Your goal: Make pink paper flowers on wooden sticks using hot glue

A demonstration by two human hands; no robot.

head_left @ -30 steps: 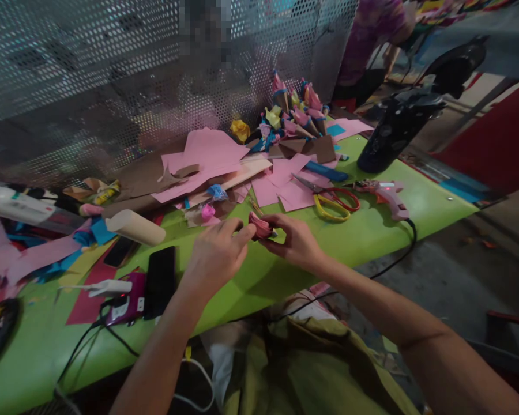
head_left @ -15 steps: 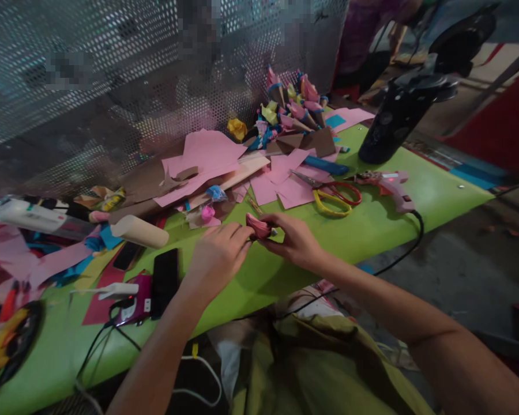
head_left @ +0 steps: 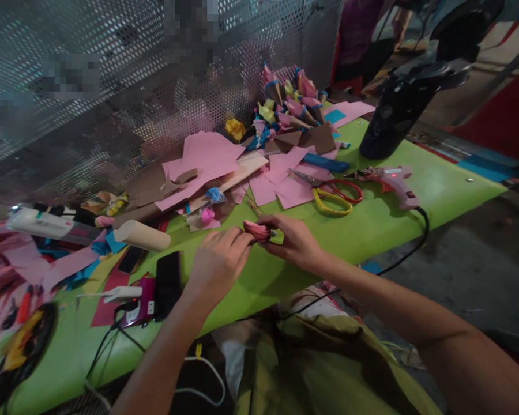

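Between my two hands, above the near part of the green table (head_left: 259,276), is a small pleated pink paper piece (head_left: 258,230). My left hand (head_left: 224,253) pinches its left end with the fingertips. On the other side, my right hand (head_left: 292,242) grips the right end between thumb and fingers. A small pale bit shows by the right fingertips; I cannot make out what it is. Just beyond the hands lie pink paper sheets (head_left: 292,193) and scissors (head_left: 334,203) with yellow and red handles.
To the right are a pink glue gun (head_left: 400,184) with a black cord and a dark tumbler (head_left: 389,118). Paper cones (head_left: 300,104) cluster at the back. A phone (head_left: 168,282), purple device (head_left: 142,302), cardboard tube (head_left: 142,235) and tape roll (head_left: 30,340) lie left.
The pink paper piece has tipped lower and lies flatter between my fingers. Both hands keep their hold, almost in the same place. The view has shifted slightly.
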